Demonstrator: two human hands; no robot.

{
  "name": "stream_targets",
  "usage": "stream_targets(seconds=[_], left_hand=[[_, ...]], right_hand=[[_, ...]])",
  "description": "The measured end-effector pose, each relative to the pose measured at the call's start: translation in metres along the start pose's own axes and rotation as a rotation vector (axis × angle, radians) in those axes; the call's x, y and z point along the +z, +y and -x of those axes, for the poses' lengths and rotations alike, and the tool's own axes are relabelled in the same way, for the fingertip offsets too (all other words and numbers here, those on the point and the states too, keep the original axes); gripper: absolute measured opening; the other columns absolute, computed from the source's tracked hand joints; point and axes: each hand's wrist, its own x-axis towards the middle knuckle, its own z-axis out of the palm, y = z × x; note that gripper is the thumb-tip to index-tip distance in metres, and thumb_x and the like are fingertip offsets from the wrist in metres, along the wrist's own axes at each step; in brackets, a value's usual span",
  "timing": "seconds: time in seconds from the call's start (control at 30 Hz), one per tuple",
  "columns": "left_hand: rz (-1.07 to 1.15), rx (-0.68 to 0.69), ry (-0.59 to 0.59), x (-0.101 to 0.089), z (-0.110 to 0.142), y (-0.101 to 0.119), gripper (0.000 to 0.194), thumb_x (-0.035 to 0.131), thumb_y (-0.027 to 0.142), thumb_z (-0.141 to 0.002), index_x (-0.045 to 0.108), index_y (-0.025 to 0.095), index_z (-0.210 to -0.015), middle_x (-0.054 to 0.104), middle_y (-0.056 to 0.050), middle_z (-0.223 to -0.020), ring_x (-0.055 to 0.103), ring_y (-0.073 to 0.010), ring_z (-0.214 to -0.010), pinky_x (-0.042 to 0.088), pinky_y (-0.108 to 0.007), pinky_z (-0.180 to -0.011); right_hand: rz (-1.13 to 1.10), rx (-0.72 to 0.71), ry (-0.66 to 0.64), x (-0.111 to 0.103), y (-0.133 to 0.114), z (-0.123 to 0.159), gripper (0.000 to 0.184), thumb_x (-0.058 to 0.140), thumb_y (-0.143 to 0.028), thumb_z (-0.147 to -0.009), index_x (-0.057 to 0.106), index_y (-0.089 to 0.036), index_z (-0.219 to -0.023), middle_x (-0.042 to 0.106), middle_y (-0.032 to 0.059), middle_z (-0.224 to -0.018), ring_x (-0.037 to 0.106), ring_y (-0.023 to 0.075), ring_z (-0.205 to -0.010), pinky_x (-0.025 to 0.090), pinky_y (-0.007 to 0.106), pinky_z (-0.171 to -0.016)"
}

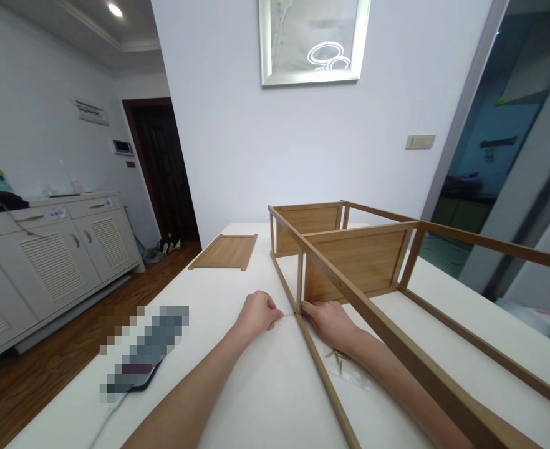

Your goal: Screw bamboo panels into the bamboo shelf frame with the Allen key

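A wooden shelf frame (319,368) lies on its side across the white table (251,399), with two slatless panels (357,262) fitted between its rails. My left hand (257,312) is closed in a pinch on a thin, pale metal hex key (289,314), whose far end meets the lower rail where a crosspiece joins it. On the inner side of that joint, my right hand (328,321) grips the frame, its fingertips partly hidden behind the wood. Several bolts (338,357) lie beside a clear plastic bag (352,377), under my right forearm.
A loose wooden panel (228,251) lies flat at the table's far left. Nearer, a blurred-out phone (146,355) rests with a white cable (106,418). The frame's upper rail (378,305) passes above my right forearm. Behind the table stands a white wall (228,125).
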Motion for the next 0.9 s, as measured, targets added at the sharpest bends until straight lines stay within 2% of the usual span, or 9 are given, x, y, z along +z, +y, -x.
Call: stream_targets(seconds=[0.1, 0.23, 0.47, 0.57, 0.7, 0.9], left_hand=[[-0.011, 0.011, 0.003, 0.000, 0.003, 0.003, 0.014, 0.066, 0.025, -0.070, 0.070, 0.015, -0.078, 0.065, -0.001, -0.049, 0.062, -0.0160, -0.053, 0.047, -0.025, -0.060], [-0.018, 0.043, -0.014, -0.005, 0.005, 0.005, 0.014, 0.064, 0.017, -0.067, 0.072, 0.015, -0.078, 0.067, -0.002, -0.053, 0.066, -0.0177, -0.062, 0.048, -0.025, -0.067], [0.018, 0.012, -0.030, -0.010, 0.004, 0.003, 0.048, 0.063, 0.011, -0.062, 0.068, 0.009, -0.110, 0.069, 0.000, -0.058, 0.066, -0.0171, -0.063, 0.047, -0.024, -0.061], [0.043, -0.018, -0.025, -0.008, 0.001, -0.001, 0.045, 0.066, 0.013, -0.061, 0.068, 0.008, -0.106, 0.070, -0.002, -0.058, 0.065, -0.0174, -0.062, 0.047, -0.024, -0.058], [0.088, -0.058, -0.037, -0.005, -0.005, -0.008, 0.031, 0.069, 0.015, -0.061, 0.070, 0.010, -0.091, 0.070, -0.002, -0.059, 0.066, -0.0168, -0.060, 0.048, -0.023, -0.058], [0.102, -0.095, -0.059, 0.001, -0.011, -0.013, 0.017, 0.065, 0.017, -0.066, 0.068, 0.012, -0.082, 0.072, -0.004, -0.066, 0.067, -0.0163, -0.060, 0.049, -0.023, -0.056]], right_hand=[[-0.033, -0.011, -0.017, 0.002, 0.001, -0.001, 0.027, 0.041, -0.019, -0.093, 0.065, -0.020, -0.104, 0.073, 0.0069, -0.089, 0.065, 0.0184, -0.080, 0.035, 0.025, -0.064], [-0.034, -0.010, -0.009, 0.002, 0.001, -0.002, 0.028, 0.040, -0.018, -0.093, 0.066, -0.019, -0.104, 0.073, 0.0072, -0.090, 0.065, 0.0186, -0.080, 0.035, 0.025, -0.066], [0.009, -0.025, 0.026, 0.005, 0.004, -0.001, 0.027, 0.039, -0.024, -0.096, 0.065, -0.021, -0.101, 0.072, 0.0053, -0.085, 0.064, 0.0185, -0.079, 0.033, 0.026, -0.064], [0.026, -0.017, 0.030, 0.005, 0.004, 0.000, 0.027, 0.039, -0.025, -0.096, 0.065, -0.022, -0.103, 0.071, 0.0046, -0.084, 0.063, 0.0185, -0.079, 0.032, 0.026, -0.063], [0.017, -0.007, 0.021, 0.005, 0.004, -0.001, 0.026, 0.040, -0.024, -0.095, 0.065, -0.022, -0.103, 0.072, 0.0043, -0.085, 0.063, 0.0180, -0.078, 0.032, 0.026, -0.063], [0.028, 0.002, 0.020, 0.006, 0.005, 0.000, 0.027, 0.040, -0.025, -0.095, 0.065, -0.023, -0.105, 0.072, 0.0039, -0.087, 0.064, 0.0184, -0.081, 0.032, 0.026, -0.063]])
